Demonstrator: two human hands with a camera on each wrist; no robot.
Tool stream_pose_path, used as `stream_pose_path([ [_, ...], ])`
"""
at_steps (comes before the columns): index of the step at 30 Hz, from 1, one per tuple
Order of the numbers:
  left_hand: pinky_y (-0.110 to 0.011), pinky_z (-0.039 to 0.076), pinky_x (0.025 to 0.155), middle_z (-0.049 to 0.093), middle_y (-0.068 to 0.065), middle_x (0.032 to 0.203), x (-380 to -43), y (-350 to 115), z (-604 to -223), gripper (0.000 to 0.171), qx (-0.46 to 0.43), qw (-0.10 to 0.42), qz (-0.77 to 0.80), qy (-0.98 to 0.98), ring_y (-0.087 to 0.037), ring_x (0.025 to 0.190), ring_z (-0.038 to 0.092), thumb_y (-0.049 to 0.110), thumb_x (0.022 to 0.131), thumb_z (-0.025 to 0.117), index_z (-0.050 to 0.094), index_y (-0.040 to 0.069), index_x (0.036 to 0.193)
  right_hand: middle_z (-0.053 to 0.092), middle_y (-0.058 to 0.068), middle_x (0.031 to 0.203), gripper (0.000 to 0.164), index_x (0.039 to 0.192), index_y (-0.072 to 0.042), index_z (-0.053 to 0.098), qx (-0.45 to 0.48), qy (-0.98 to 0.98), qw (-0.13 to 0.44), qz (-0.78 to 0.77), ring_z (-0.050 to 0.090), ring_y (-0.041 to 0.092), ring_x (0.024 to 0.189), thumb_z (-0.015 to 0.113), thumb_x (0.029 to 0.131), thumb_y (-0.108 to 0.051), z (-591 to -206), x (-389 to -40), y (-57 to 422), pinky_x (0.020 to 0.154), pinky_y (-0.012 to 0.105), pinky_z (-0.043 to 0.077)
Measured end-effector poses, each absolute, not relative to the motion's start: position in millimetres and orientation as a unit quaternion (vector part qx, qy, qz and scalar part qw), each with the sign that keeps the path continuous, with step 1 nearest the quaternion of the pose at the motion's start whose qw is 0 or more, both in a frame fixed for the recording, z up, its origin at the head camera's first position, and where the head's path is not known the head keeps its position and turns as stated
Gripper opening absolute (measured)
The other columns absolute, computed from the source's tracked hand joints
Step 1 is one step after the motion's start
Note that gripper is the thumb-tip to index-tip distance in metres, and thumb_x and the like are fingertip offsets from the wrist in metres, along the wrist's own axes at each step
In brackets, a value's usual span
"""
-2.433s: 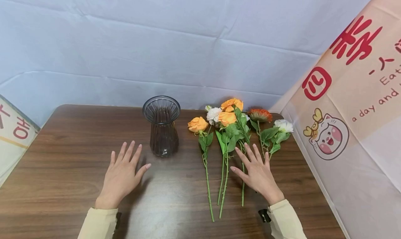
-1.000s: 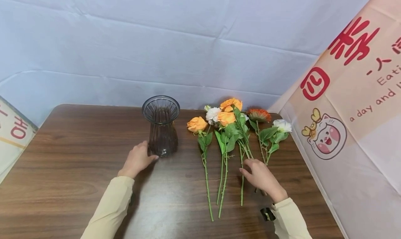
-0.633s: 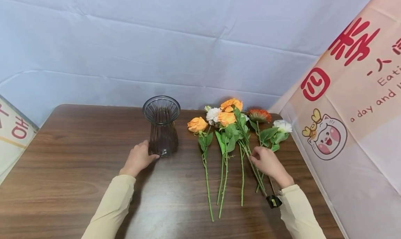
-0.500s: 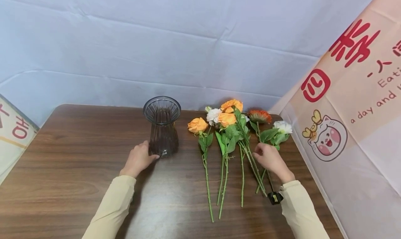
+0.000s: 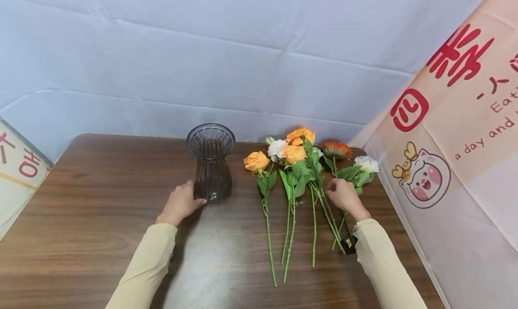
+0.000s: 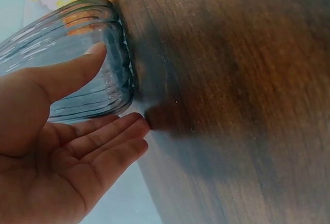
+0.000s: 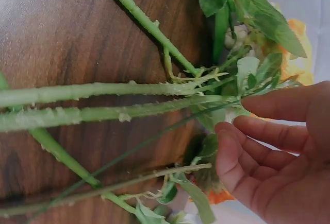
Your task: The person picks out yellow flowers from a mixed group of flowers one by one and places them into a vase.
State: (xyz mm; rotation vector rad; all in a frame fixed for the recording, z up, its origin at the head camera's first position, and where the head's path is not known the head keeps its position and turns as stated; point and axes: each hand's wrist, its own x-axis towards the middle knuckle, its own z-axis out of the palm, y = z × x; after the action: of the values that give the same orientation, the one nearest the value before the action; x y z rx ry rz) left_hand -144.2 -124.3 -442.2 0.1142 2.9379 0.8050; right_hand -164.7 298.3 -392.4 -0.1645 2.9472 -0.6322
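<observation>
A dark, smoky glass vase with a flared rim stands upright on the table. My left hand holds its lower left side; in the left wrist view the thumb lies across the glass and the fingers go round the other side. My right hand is above the stems at the right. Its fingers curve loosely, with a gap between thumb and fingertips in the right wrist view, close to the green stems. Near it lie a dark orange flower and a white flower.
Left of the right hand lie an orange rose, more orange blooms and a white bloom, their stems pointing toward me. A pale cloth backdrop borders the brown table behind; a printed banner stands at the right.
Both hands were spread flat above the table at first. The left has gone to the vase and stayed there. The right has curled and moved up along the stems toward the blooms.
</observation>
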Motion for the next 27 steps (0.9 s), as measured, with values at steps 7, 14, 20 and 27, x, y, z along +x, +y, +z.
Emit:
stream_pose_path([
  [7, -0.052, 0.046, 0.076, 0.059, -0.031, 0.095, -145, -122, -441, 0.049, 0.039, 0.047, 0.262, 0.963, -0.046, 0.089, 0.057, 0.025, 0.077, 0.073, 0.050, -0.011, 0.101, 0.061, 0.020, 0.085, 0.016, 0.094, 0.008, 0.059, -0.027, 0.971, 0.070, -0.227, 0.058, 0.032, 0.075, 0.054, 0.084, -0.003, -400, -170, 298, 0.064, 0.043, 0.047],
  [14, -0.051, 0.046, 0.075, 0.060, -0.030, 0.092, -144, -124, -438, 0.047, 0.031, 0.053, 0.260, 0.964, -0.046, 0.088, 0.057, 0.024, 0.077, 0.073, 0.050, -0.011, 0.099, 0.061, 0.018, 0.084, 0.013, 0.092, 0.006, 0.061, -0.024, 0.969, 0.054, -0.241, 0.057, 0.030, 0.073, 0.052, 0.085, -0.002, -403, -172, 297, 0.063, 0.043, 0.046],
  [20, -0.052, 0.046, 0.076, 0.059, -0.031, 0.094, -144, -124, -438, 0.049, 0.035, 0.050, 0.257, 0.964, -0.046, 0.089, 0.057, 0.024, 0.077, 0.073, 0.050, -0.012, 0.102, 0.061, 0.018, 0.082, 0.016, 0.093, 0.008, 0.061, -0.030, 0.971, 0.033, -0.237, 0.056, 0.032, 0.075, 0.053, 0.083, -0.001, -405, -175, 294, 0.065, 0.044, 0.046],
  [27, -0.051, 0.046, 0.076, 0.059, -0.031, 0.093, -145, -124, -441, 0.049, 0.037, 0.043, 0.254, 0.966, -0.046, 0.088, 0.057, 0.024, 0.076, 0.074, 0.050, -0.011, 0.101, 0.059, 0.017, 0.081, 0.014, 0.091, 0.007, 0.061, -0.032, 0.972, 0.032, -0.229, 0.055, 0.031, 0.073, 0.052, 0.083, 0.000, -404, -177, 294, 0.064, 0.043, 0.045],
])
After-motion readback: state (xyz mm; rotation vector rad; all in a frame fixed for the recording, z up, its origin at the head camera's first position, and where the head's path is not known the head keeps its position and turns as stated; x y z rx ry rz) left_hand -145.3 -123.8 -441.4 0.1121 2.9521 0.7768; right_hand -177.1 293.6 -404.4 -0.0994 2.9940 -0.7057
